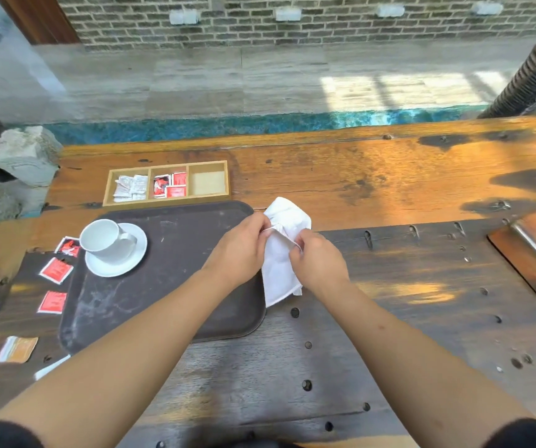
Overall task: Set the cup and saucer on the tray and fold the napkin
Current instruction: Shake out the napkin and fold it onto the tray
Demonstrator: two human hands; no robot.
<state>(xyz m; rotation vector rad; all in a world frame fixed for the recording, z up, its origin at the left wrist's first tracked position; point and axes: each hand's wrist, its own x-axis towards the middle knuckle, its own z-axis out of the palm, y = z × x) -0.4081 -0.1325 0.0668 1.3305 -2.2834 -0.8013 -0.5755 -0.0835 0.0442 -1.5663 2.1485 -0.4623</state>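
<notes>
A white cup stands on a white saucer at the far left corner of the dark brown tray. Over the tray's right edge hangs a white cloth napkin, crumpled and partly folded. My left hand pinches its upper left edge. My right hand grips the napkin from the right, fingers closed on the cloth. Both hands touch near the napkin's middle, and its lower end rests on the tray rim and the table.
A wooden three-part box with white and red sachets sits behind the tray. Several red sachets and an orange one lie left of the tray. A copper-edged wooden block is at the right. Rocks stand far left.
</notes>
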